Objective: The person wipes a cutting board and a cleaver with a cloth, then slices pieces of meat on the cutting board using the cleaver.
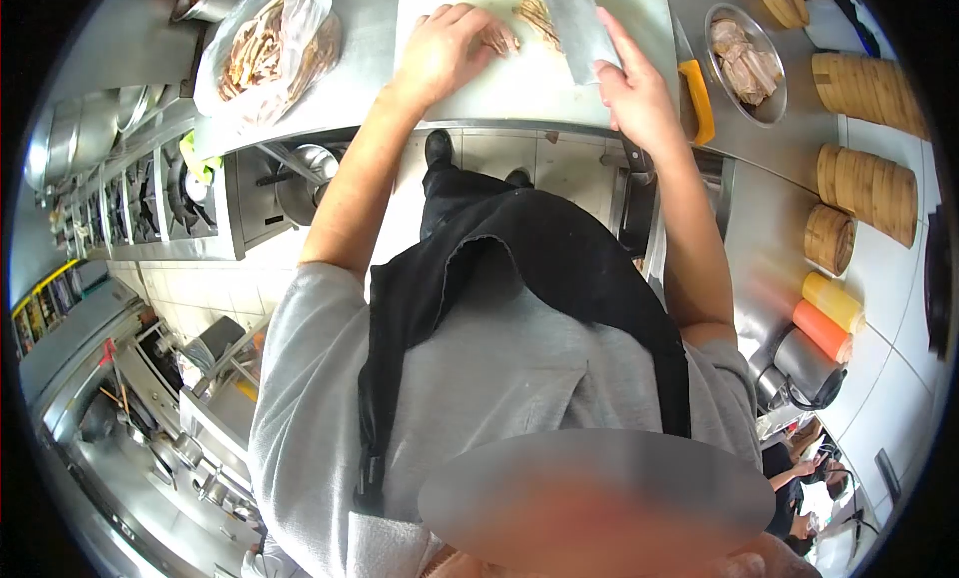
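Brown strips on board, in bag.

Metal cleaver, slanted, beside brown strips — a pinkish-brown piece near them on white board.

Legible text, labels, brands, numbers and signs: none
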{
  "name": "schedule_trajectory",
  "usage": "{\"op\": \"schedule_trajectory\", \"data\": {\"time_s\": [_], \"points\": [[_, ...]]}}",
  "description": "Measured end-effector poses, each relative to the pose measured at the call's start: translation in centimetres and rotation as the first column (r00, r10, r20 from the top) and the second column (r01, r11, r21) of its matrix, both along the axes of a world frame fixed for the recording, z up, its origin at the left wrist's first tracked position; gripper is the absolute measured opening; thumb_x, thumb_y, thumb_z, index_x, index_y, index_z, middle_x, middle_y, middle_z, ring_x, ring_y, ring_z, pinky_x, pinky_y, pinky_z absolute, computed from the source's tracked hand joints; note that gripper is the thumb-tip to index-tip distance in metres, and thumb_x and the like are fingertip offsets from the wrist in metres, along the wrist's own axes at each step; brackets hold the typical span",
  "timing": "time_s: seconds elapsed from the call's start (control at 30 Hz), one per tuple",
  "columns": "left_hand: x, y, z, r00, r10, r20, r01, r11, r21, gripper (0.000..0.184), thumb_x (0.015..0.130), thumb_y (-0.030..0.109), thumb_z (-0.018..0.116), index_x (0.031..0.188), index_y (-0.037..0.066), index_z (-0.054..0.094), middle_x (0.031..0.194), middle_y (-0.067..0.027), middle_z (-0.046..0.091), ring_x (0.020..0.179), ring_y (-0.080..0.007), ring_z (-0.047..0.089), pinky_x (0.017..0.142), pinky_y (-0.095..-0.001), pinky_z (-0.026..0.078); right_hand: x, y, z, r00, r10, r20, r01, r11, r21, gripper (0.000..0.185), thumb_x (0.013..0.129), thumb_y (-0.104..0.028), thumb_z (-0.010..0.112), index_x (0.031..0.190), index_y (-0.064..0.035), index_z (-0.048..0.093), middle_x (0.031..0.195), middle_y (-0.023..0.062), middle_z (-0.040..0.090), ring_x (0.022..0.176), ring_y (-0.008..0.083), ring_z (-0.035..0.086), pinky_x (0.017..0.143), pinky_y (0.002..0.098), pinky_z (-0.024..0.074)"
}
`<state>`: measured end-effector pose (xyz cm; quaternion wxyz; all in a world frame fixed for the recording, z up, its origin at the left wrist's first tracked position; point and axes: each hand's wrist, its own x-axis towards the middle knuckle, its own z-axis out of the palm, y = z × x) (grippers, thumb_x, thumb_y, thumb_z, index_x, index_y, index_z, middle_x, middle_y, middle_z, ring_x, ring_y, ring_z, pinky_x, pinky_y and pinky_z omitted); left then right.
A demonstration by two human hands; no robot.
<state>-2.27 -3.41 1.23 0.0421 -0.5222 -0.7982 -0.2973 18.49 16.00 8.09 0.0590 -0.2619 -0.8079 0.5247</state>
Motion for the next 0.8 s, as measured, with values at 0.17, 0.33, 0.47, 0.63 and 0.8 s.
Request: {"op": "schedule_trajectory", "data": {"time_s": [0.17,0.33,0.47,0.63,0.8], "points": [[-1.7,4.1,3.2,0.950,-0.246,-0.190,0.187,0.941,-0.282,0.071,0.081,0.015,0.075,0.148,0.023,0.051,0.144,-0.0039,0.056,0.135,-0.0274,0.052,0.113,-0.0477,0.041,0.7,2.6,-4.0,0.973,-0.190,-0.131,0.156,0.960,-0.230,0.070,0.099,-0.009,0.057,0.163,-0.0237,0.032,0.069,0.0032,0.057,0.047,0.0094,0.048,0.044,0.0299,0.0473],[-1.9,7.6,4.2,0.898,-0.396,-0.193,0.233,0.799,-0.554,0.062,0.090,0.018,0.070,0.149,0.021,0.051,0.147,-0.0032,0.056,0.138,-0.0265,0.049,0.116,-0.0476,0.038,0.5,3.8,-5.2,0.958,-0.233,-0.166,0.173,0.934,-0.313,0.071,0.097,-0.008,0.057,0.163,-0.0202,0.033,0.073,0.0035,0.059,0.051,0.0100,0.050,0.045,0.0301,0.0482],[-1.7,7.9,4.6,0.912,-0.383,-0.147,0.234,0.780,-0.580,0.050,0.083,0.013,0.072,0.132,0.016,0.063,0.139,-0.0077,0.060,0.128,-0.0285,0.058,0.108,-0.0460,0.046,0.7,4.5,-5.6,0.959,-0.229,-0.168,0.156,0.918,-0.364,0.071,0.096,-0.008,0.058,0.162,-0.0190,0.034,0.075,0.0038,0.059,0.055,0.0099,0.052,0.046,0.0301,0.0486],[-1.1,6.5,4.4,0.934,-0.313,-0.169,0.181,0.827,-0.532,0.025,0.084,0.013,0.068,0.109,0.010,0.067,0.111,-0.0103,0.070,0.102,-0.0322,0.068,0.089,-0.0456,0.054,0.9,4.4,-5.9,0.958,-0.218,-0.187,0.134,0.915,-0.379,0.070,0.097,-0.008,0.058,0.162,-0.0185,0.035,0.076,0.0043,0.059,0.056,0.0104,0.053,0.046,0.0301,0.0491],[-1.1,5.4,3.2,0.973,-0.197,-0.120,0.114,0.864,-0.491,0.019,0.088,0.017,0.064,0.103,0.007,0.066,0.098,-0.0163,0.071,0.093,-0.0369,0.069,0.084,-0.0477,0.055,0.8,4.5,-5.5,0.960,-0.198,-0.199,0.105,0.911,-0.399,0.070,0.097,-0.006,0.058,0.162,-0.0153,0.034,0.081,0.0051,0.060,0.060,0.0107,0.054,0.045,0.0299,0.0483]]}}
